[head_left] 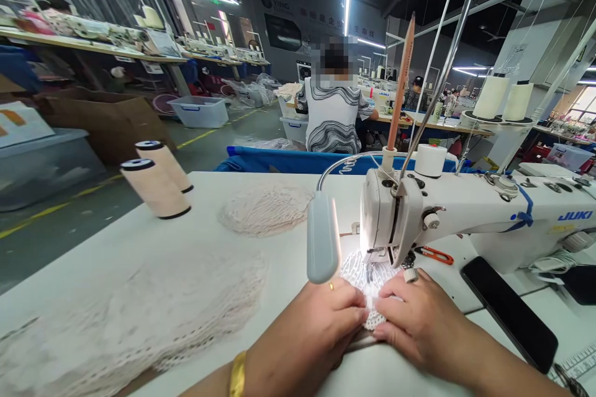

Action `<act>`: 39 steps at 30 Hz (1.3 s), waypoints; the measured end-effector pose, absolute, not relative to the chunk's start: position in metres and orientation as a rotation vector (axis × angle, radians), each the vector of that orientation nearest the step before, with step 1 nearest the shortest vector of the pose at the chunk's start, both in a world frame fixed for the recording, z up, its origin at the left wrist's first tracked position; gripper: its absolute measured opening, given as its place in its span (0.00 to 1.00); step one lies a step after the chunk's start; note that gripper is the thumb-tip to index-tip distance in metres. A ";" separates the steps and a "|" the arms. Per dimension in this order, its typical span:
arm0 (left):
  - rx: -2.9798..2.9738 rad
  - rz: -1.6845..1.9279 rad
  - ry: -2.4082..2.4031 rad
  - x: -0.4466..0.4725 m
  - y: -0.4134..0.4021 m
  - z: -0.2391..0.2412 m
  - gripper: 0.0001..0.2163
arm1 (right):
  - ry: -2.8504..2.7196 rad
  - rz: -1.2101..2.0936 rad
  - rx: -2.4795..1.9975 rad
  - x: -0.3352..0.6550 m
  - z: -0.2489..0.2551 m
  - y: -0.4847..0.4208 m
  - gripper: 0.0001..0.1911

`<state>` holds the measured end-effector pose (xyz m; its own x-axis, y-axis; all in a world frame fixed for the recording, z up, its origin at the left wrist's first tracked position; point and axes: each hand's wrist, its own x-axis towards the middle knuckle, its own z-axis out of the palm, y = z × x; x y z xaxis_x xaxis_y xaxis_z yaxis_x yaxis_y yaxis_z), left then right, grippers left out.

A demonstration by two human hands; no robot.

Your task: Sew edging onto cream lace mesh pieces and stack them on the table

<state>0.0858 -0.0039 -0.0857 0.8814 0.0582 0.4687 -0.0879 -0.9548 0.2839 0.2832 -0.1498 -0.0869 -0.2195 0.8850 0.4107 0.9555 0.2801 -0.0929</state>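
Note:
A small round piece of white lace (367, 288) lies under the presser foot of a white sewing machine (465, 211). My left hand (316, 329) presses on the lace from the left with its fingers curled together. From the right, my right hand (419, 319) pinches the same piece, a thimble on one fingertip. Both hands sit just in front of the needle, lit by a small lamp (322, 239) on a flexible neck.
A large pile of lace pieces (139, 316) lies at the left, a smaller stack (265, 208) further back. Two thread cones (156, 186) stand at the table's left edge. A black phone (510, 313) and orange snips (435, 254) lie to the right. Another person (333, 105) sits ahead, facing away.

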 end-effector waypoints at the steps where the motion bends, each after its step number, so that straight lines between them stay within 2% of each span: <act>1: 2.755 0.703 -0.023 0.088 -0.002 -0.086 0.14 | -2.165 -0.278 -1.665 0.284 -0.088 -0.148 0.12; 9: 2.793 0.742 -0.061 0.091 0.005 -0.086 0.15 | -2.171 -0.263 -1.669 0.285 -0.091 -0.146 0.08; 17: 2.821 0.730 -0.096 0.087 -0.001 -0.082 0.14 | -2.188 -0.284 -1.644 0.285 -0.092 -0.147 0.10; 32: 2.766 0.771 0.011 0.099 0.016 -0.084 0.14 | -2.091 -0.262 -1.744 0.287 -0.090 -0.139 0.03; 39: 2.749 0.797 0.036 0.100 0.016 -0.083 0.15 | -2.022 -0.188 -1.766 0.285 -0.086 -0.139 0.09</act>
